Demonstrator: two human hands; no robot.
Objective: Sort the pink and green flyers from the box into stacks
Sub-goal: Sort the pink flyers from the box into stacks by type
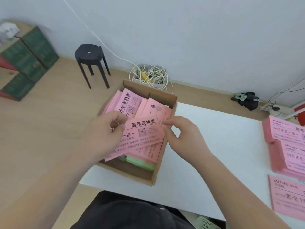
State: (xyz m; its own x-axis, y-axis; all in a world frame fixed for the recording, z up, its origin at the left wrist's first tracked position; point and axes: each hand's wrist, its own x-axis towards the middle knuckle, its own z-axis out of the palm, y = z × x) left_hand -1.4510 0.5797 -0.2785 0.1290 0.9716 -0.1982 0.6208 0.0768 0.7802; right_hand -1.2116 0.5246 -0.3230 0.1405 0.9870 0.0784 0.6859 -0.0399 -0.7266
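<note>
The pink flyer (143,134) with bold black characters across its top is held just above the open cardboard box (132,175), lying roughly level and slightly tilted, between both hands. The left hand (102,134) has its fingers curled around the flyer's left end, with the thumb on top of the paper; whether it grips one sheet or several underneath cannot be told. The right hand (183,138) pinches the flyer's upper right corner between thumb and forefinger, its other fingers loosely bent and touching nothing that can be made out. The box sits at the left edge of the white table (214,146), and is filled with more loose pink flyers (127,103) lying at mixed angles; a few green flyers (142,163) show beneath them near the front of the box. At the table's right edge, well apart from the box, lie pink stacks (287,146), and nearer the person a separate pink sheet (287,197) lies flat. A bit of green paper (206,223) shows at the bottom edge, below the table. On the floor beyond stand a black stool (90,54), a tangle of white cable (148,75) and a green cabinet (28,60).
</note>
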